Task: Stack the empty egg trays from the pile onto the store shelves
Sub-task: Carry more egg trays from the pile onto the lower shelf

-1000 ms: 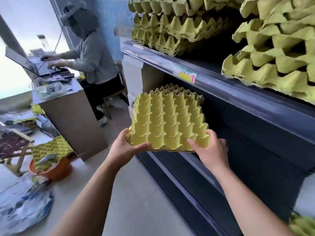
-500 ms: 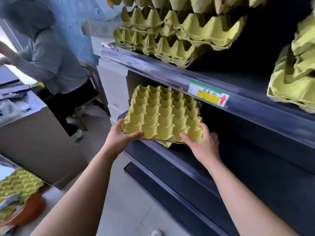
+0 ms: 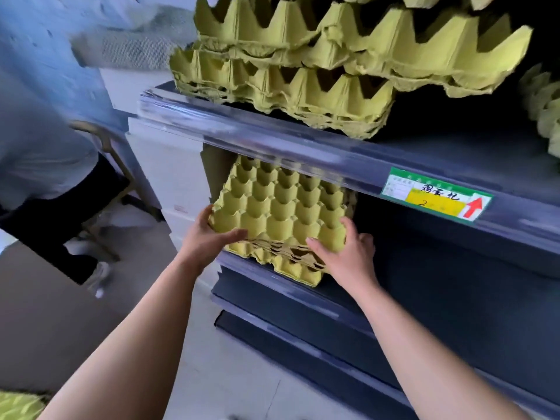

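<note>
Far edge of the top egg tray (image 3: 278,204) is hidden behind the upper shelf (image 3: 272,137) lip; how deep it goes, cannot tell. Shelf interior is dark, back wall not readable. Other person (image 3: 39,147) at left is blurred and cut off by the frame. More trays (image 3: 545,110) are cut off at the right edge, and another tray corner (image 3: 18,406) at bottom left. Writing on the price label (image 3: 436,195) is hard to read; its red arrow points up.

Left hand (image 3: 209,237) grips the tray's front left corner, thumb laid along the front edge, fingers hidden round the side. Right hand (image 3: 348,256) grips the front right corner, fingers curled over the top, thumb against the front edge.

Tray sits cups up on a small stack of trays (image 3: 291,262) at the front of the lower shelf (image 3: 303,295); the stack overhangs the shelf edge slightly. Tray runs front to back into the shelf, roughly level; it looks near square, long axis unclear. A tray pile (image 3: 303,86) sits on the upper shelf.
</note>
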